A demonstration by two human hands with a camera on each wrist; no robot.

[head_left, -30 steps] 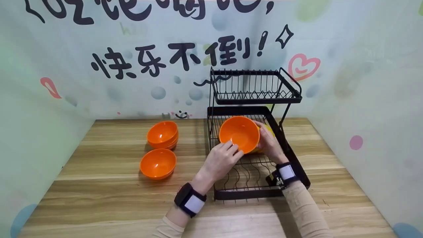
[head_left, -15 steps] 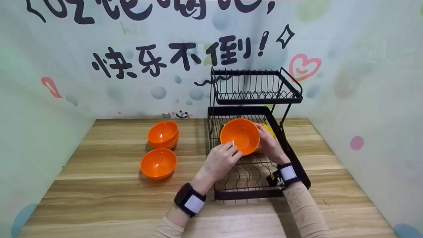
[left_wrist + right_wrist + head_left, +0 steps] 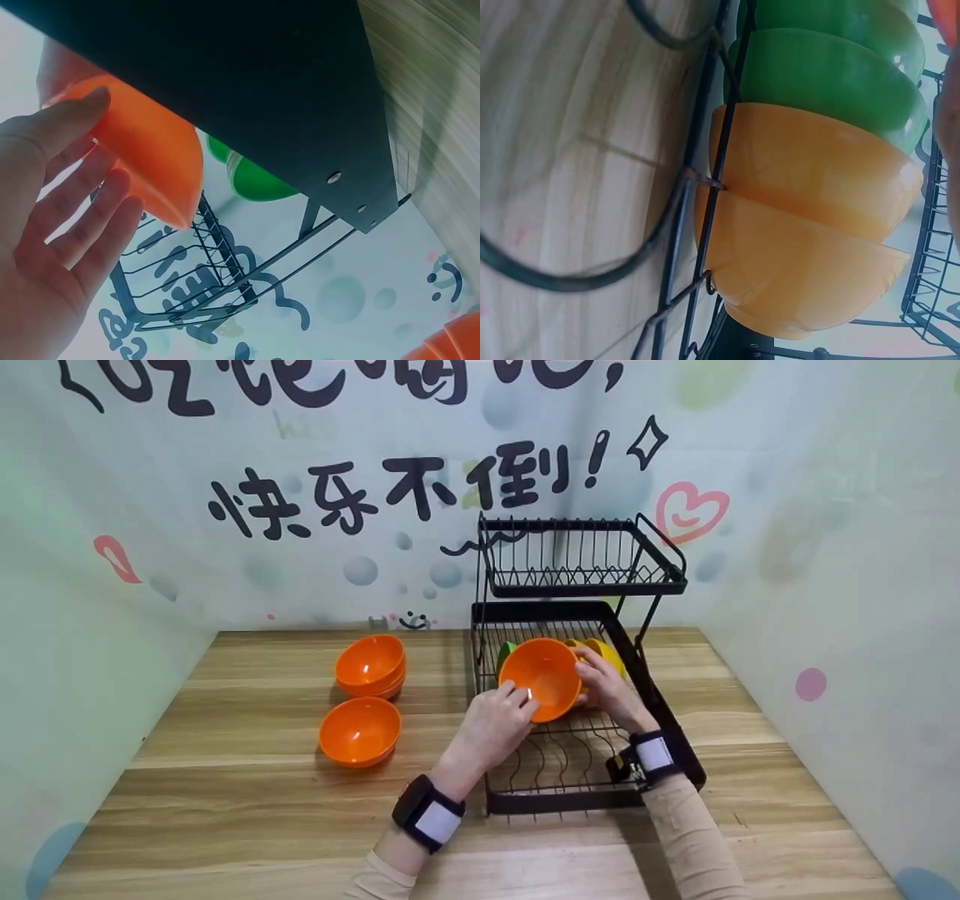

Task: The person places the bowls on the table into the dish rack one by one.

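Both hands hold one orange bowl (image 3: 541,675) over the lower tier of the black dish rack (image 3: 570,801), its inside facing the head camera. My left hand (image 3: 489,729) pinches its near left rim; in the left wrist view the thumb and fingers of that left hand (image 3: 60,240) lie along the bowl (image 3: 154,161). At the right side of the rim, my right hand (image 3: 611,690) grips it. Behind it, yellow bowls (image 3: 610,655) and a bit of green bowl (image 3: 505,652) show. In the right wrist view, green bowls (image 3: 825,82) and yellow bowls (image 3: 795,255) stand on edge in a row.
Left on the wooden table (image 3: 225,780) are a stack of orange bowls (image 3: 370,664) and a single orange bowl (image 3: 360,733) in front of it. The upper rack tier (image 3: 585,585) overhangs the back of the lower one. A printed backdrop stands behind.
The orange bowl has come slightly down and nearer with both hands, uncovering more of the yellow and green bowls behind it. The bowls on the left have not moved.
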